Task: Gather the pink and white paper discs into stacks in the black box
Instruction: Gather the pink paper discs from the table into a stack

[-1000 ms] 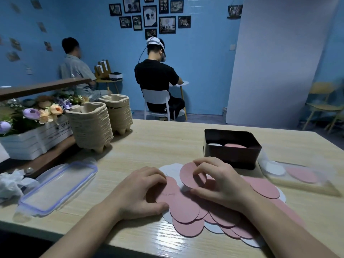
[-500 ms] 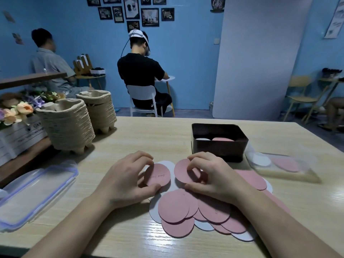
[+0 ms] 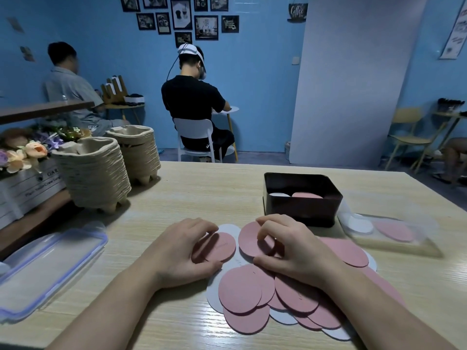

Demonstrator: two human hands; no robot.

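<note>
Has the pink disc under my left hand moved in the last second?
Yes. The pink disc slid farther from me, clear of the overlapping pile, toward the black box.

pink discs (image 3: pixel 240 289): dusty pink, plain, a few with faint pencil marks; spread under and around the left hand (image 3: pixel 184 251) and the right hand (image 3: pixel 295 251)
white discs (image 3: pixel 213 294): plain white, showing at the edges beneath the pink ones
black box (image 3: pixel 303 210): glossy black, just beyond the right hand; one white and one pink disc face show inside
surface (image 3: pixel 202 198): pale wood, fine straight grain
lid (image 3: pixel 45 269): clear with a lilac-blue rim, left of the left hand
clear tub (image 3: pixel 389 238): see-through, white and pink inside, right of the right hand
pulp trays (image 3: pixel 93 178): beige, ribbed
wall (image 3: pixel 265 72): bright blue
flowers (image 3: pixel 35 150): peach and purple
</note>
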